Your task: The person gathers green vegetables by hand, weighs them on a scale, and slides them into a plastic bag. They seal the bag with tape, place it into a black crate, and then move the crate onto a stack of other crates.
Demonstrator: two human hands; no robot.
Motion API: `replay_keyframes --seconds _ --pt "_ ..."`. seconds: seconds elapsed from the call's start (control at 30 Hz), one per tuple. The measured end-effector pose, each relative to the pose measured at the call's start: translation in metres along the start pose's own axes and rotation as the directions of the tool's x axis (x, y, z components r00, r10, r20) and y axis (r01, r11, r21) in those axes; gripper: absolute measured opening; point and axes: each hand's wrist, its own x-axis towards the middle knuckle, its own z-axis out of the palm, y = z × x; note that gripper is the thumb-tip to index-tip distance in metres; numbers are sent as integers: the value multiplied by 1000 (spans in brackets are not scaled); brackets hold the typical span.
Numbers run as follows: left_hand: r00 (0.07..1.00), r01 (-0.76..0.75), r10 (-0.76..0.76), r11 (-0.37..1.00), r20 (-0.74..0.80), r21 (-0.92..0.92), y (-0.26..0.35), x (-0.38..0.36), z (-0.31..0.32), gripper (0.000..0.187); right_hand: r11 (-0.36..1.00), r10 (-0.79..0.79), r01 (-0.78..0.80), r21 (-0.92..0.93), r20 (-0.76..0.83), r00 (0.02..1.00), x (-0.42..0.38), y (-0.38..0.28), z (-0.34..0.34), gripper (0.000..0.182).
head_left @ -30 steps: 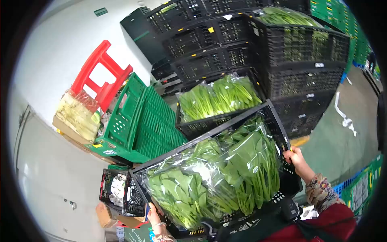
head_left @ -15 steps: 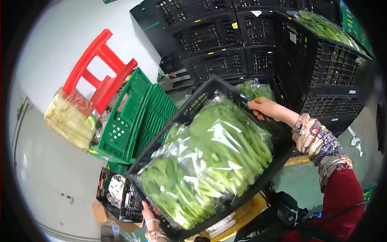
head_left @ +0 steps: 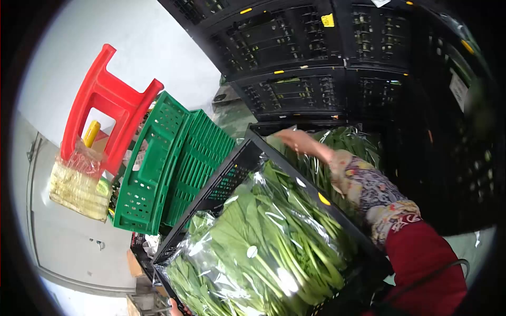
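Note:
A black plastic crate [head_left: 303, 185] lies tilted before me, filled with clear-bagged leafy green vegetables [head_left: 253, 237] with long stems. At its lower left rim, part of my left hand [head_left: 176, 308] shows, fingers closed on the edge. My right hand [head_left: 300, 143], slightly blurred, is off the rim with fingers stretched out. It is over a second black crate [head_left: 263, 127] that holds more bagged leafy greens [head_left: 348, 145], just beyond the far corner of the first. A patterned sleeve cover [head_left: 371, 184] reaches over those greens.
Black crates [head_left: 274, 42] are stacked high ahead and on the right. To the left stand green crates [head_left: 153, 168] with a red plastic stool [head_left: 105, 100] on top and a pale wrapped block [head_left: 79, 187] beside it. A grey door [head_left: 79, 237] is at far left.
My right hand has let go of the crate's far rim and moved left over the second crate. The held crate sits lower, and my view has moved closer to the stacks.

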Motion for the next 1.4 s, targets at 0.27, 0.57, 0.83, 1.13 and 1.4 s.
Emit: replay_keyframes --seconds 0.27,0.57,0.83,1.13,1.4 --pt "998 5 -2 999 -63 36 6 -10 -7 50 743 462 -59 -666 447 766 -48 35 28 39" --pt "997 -76 75 993 15 89 26 23 19 48 678 491 -382 629 0 871 -113 -161 -87 53" --pt "948 -294 258 933 186 206 107 69 56 47 691 467 -351 632 -20 884 -196 -322 -89 67" --pt "736 -628 514 761 440 161 260 69 235 42 818 559 -355 453 -478 677 -202 -328 -147 61" --pt "105 -948 702 -144 705 284 277 48 416 33 776 61 -307 -550 -420 906 -215 -400 -115 56"
